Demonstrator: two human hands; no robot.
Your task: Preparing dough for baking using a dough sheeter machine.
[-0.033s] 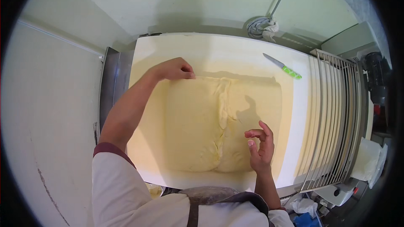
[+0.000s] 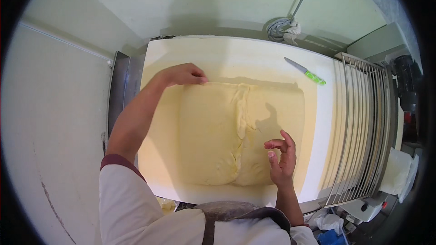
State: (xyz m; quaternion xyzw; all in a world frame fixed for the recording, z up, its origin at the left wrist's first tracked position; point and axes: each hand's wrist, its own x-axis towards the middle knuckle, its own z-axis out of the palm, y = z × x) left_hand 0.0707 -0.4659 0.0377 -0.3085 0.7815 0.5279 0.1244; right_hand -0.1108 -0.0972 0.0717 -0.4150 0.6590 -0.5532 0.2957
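Note:
A broad, pale yellow sheet of dough [image 2: 206,131] lies on the white work board, its two sides meeting at a rough, wrinkled seam that runs from far to near. At the far edge, left of the seam, my left hand [image 2: 188,75] has its thumb and fingers closed on the dough's rim. My right hand [image 2: 283,156] is above the near right part of the dough, fingers curved and apart, with nothing in it. Its shadow falls on the dough farther up. A knife [image 2: 305,71] with a green handle rests on the board, beyond the dough's far right corner.
The white board [image 2: 190,47] stands against a pale wall. A metal wire rack [image 2: 356,131] covers its right end. A coiled grey cable [image 2: 278,29] hangs at the wall behind. To the left is a dark metal panel [image 2: 119,79]; bags and equipment are at the right.
My left hand has shifted slightly to the left along the dough's far edge. My right hand and the knife look unmoved.

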